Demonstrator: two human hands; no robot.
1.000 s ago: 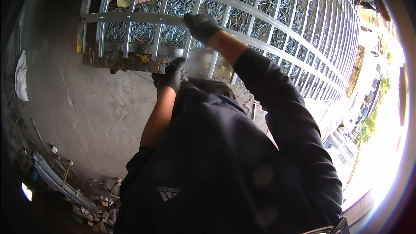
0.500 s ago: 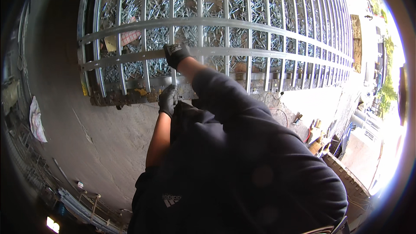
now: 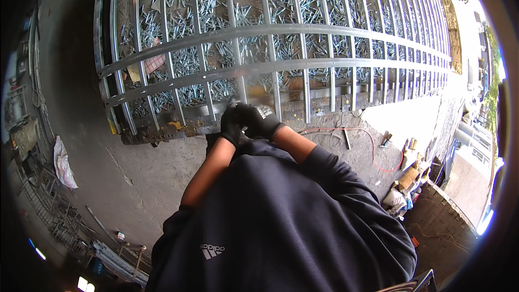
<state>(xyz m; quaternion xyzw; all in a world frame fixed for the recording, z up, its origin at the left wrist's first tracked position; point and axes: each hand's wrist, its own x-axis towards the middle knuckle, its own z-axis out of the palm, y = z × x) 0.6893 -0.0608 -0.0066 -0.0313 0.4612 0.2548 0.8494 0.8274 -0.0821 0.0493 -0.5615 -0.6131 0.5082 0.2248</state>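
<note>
Both my hands wear black gloves and meet at the near edge of a metal frame of long parallel slats. My left hand [image 3: 231, 124] is closed around something hidden by the glove. Against it, my right hand [image 3: 260, 121] has its fingers curled in; what they hold, if anything, does not show. Just beyond my hands is the near end of a slat [image 3: 236, 48], partly blurred. Two curved metal crossbars [image 3: 189, 80] run over the slats. Under the frame lie many loose, shiny screw-like pieces [image 3: 203, 19].
The frame rests on a dark, worn table edge [image 3: 162, 132]. A red hose [image 3: 373, 146] curls over the concrete floor at right, near boxes and bags [image 3: 406, 184]. A white sack [image 3: 63, 165] lies at left. Metal profiles [image 3: 116, 262] are stacked at lower left.
My right hand has left the near crossbar and come back to my left hand at the frame's edge. My left hand has shifted slightly right. The view has turned a little.
</note>
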